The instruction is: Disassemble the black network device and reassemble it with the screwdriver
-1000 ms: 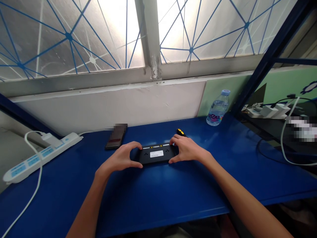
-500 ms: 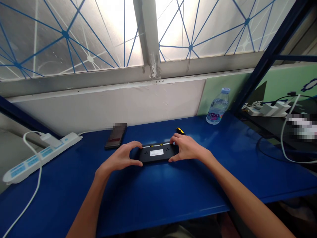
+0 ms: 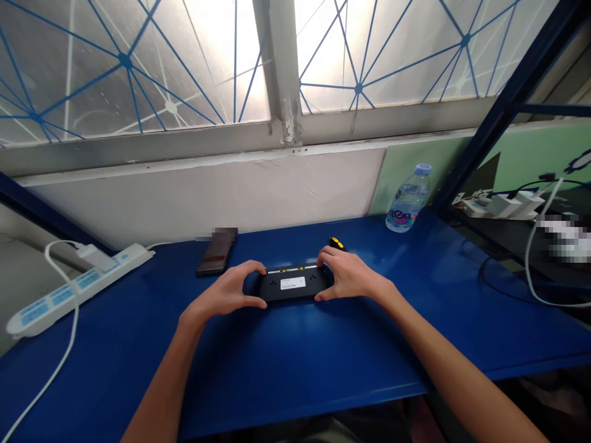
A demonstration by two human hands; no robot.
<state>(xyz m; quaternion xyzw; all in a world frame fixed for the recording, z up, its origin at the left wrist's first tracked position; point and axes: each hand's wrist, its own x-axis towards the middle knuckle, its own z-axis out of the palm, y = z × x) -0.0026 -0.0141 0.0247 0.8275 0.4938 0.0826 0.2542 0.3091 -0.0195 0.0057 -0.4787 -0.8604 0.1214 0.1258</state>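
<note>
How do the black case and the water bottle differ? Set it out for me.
The black case is flat and boxy; the water bottle stands upright. The black case is opaque; the water bottle is see-through. The left hand and right hand grip the black case's ends, but neither touches the water bottle. Both carry a label.

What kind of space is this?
Probably a shared workspace or dorm desk; can't tell which. Signs: blue desk in a blue metal frame, power strip with a charger, and plugs on the neighbouring surface.
</note>
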